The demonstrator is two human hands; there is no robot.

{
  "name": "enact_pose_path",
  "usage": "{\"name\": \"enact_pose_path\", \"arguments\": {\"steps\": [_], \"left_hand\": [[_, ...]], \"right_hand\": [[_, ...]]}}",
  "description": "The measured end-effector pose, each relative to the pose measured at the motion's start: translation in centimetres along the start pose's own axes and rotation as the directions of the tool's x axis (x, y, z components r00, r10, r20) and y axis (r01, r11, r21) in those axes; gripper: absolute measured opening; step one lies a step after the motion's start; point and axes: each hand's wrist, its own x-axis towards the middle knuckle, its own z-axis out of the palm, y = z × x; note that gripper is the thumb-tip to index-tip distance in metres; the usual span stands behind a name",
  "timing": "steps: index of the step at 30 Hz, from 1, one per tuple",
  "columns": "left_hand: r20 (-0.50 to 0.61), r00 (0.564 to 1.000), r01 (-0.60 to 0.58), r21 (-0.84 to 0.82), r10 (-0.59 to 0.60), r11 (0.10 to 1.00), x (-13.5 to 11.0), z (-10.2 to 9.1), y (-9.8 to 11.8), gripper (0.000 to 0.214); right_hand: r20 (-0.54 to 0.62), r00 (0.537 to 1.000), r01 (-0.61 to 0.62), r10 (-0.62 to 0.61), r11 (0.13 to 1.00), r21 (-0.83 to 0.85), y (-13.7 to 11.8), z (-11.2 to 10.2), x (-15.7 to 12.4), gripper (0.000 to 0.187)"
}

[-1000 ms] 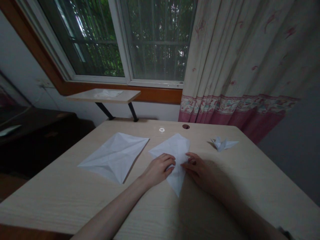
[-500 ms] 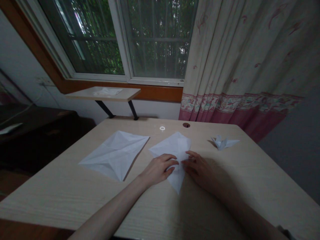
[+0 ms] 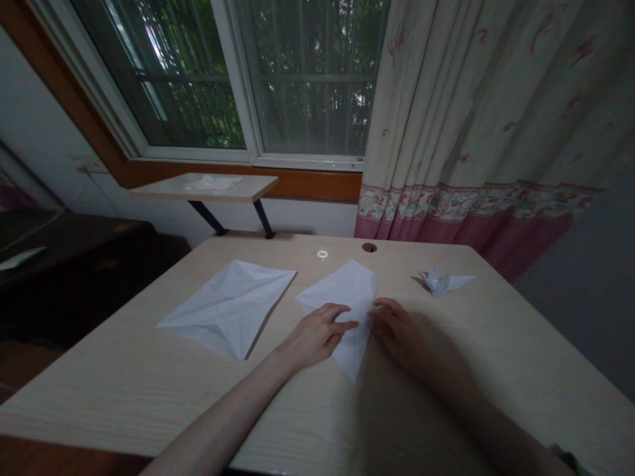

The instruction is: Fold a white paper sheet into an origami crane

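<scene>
A partly folded sheet of white paper [image 3: 354, 281] lies flat on the table, kite-shaped with a point toward me. My left hand [image 3: 320, 334] rests on its left half, palm down, fingers spread and pressing lightly on the surface. At the paper's right edge is my right hand [image 3: 399, 334], its fingers loosely bent and apart, the tips touching or close to the edge. The thumb of that hand is mostly hidden. To the left lies a larger creased white sheet [image 3: 228, 301]. A folded paper crane [image 3: 441, 283] sits to the right, beyond my right hand.
The pale wooden table [image 3: 149, 403] has a round cable hole [image 3: 370, 248] near its back edge. A small raised shelf [image 3: 258, 188] at the back left holds crumpled white paper [image 3: 215, 182]. Behind are a window and a patterned curtain [image 3: 446, 198]; a dark cabinet [image 3: 74, 244] stands left.
My right hand has shifted slightly right, off the paper's middle to its right edge. My left hand stays in place, its fingers stretched a little farther over the sheet.
</scene>
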Motion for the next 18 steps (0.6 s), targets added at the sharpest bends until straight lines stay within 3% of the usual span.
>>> {"name": "enact_pose_path", "arguments": {"steps": [5, 10, 18], "left_hand": [[-0.002, 1.0, 0.022, -0.014, -0.022, 1.0, -0.1, 0.2, 0.0, 0.045], [0.013, 0.999, 0.043, -0.013, -0.043, 0.999, -0.1, 0.1, 0.1, 0.037], [0.021, 0.999, 0.029, 0.008, -0.029, 1.0, 0.0, 0.1, 0.0, 0.035]], "right_hand": [[0.005, 0.998, -0.066, 0.067, 0.989, -0.13, 0.1, -0.6, 0.2, 0.016], [0.018, 0.999, -0.029, 0.038, 0.932, -0.362, 1.0, -0.4, -0.2, 0.014], [0.055, 0.998, 0.007, 0.02, 0.891, -0.454, 0.7, -0.3, -0.3, 0.016]]}}
